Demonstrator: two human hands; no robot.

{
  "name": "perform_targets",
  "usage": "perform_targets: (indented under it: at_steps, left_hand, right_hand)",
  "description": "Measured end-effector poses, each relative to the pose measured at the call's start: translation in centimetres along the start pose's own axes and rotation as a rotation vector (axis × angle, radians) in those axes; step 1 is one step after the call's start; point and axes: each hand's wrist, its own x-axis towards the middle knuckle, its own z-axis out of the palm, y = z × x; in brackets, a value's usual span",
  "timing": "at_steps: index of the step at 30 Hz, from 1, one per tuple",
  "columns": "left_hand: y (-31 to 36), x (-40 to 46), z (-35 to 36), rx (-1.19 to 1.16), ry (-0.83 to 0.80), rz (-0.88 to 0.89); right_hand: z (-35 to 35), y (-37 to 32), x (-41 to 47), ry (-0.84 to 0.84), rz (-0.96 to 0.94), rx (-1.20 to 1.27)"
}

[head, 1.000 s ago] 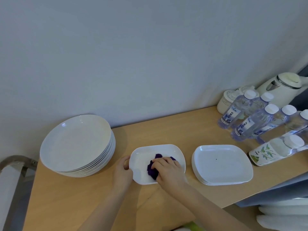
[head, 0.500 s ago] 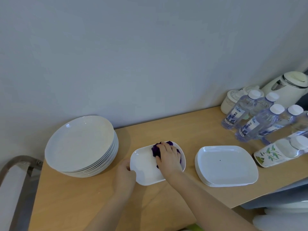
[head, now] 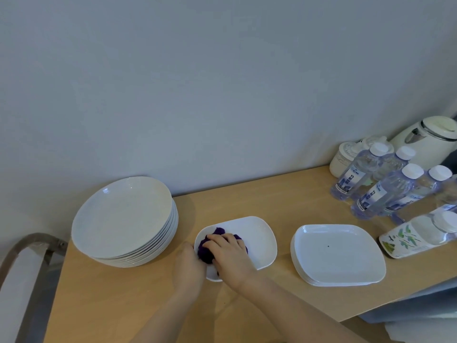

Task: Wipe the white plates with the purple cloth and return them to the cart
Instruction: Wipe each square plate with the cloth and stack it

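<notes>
A white rectangular plate (head: 259, 240) lies on the wooden table in front of me. My right hand (head: 231, 256) presses a bunched purple cloth (head: 206, 251) onto the plate's left part, fingers curled over the cloth. My left hand (head: 189, 266) holds the plate's left rim. To the right lies a stack of white rectangular plates (head: 338, 256), its top one marked by a small dark speck. A stack of round white plates (head: 123, 219) stands at the left.
Several water bottles (head: 376, 191), a flowered bottle (head: 418, 236), white jars (head: 346, 159) and a white kettle (head: 430, 139) crowd the right end of the wooden table (head: 103, 298). A metal cart handle (head: 22, 251) shows at the far left. The wall is close behind.
My right hand has dragged the purple cloth from the plate's far middle to its left part, close to my left hand. The left hand still holds the rim.
</notes>
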Motion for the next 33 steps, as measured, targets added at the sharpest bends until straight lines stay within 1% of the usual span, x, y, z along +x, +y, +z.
perform_targets:
  at_steps: [3,10,15,21,27,33]
  left_hand:
    - [0.3,0.0,-0.3,-0.009,0.005,-0.01]
    - [0.1,0.2,-0.9,-0.019,-0.002,-0.06]
    - [1.0,-0.5,-1.0,-0.089,0.076,-0.04]
    - [3.5,-1.1,-2.9,-0.223,0.123,0.018]
    - [4.8,-2.1,-6.0,-0.211,0.221,0.135]
    - [5.6,-2.9,-9.0,-0.244,0.257,0.143]
  right_hand:
    - [-0.5,0.6,0.5,0.016,0.045,-0.002]
    - [-2.1,3.5,0.6,0.096,0.232,0.001]
    - [-2.8,4.7,0.1,0.145,0.339,0.042]
    - [-3.2,4.6,0.0,0.192,0.371,0.082]
    - [-2.8,4.4,-0.6,0.174,0.401,0.075]
    - [-2.4,3.8,-1.0,0.125,0.362,0.133]
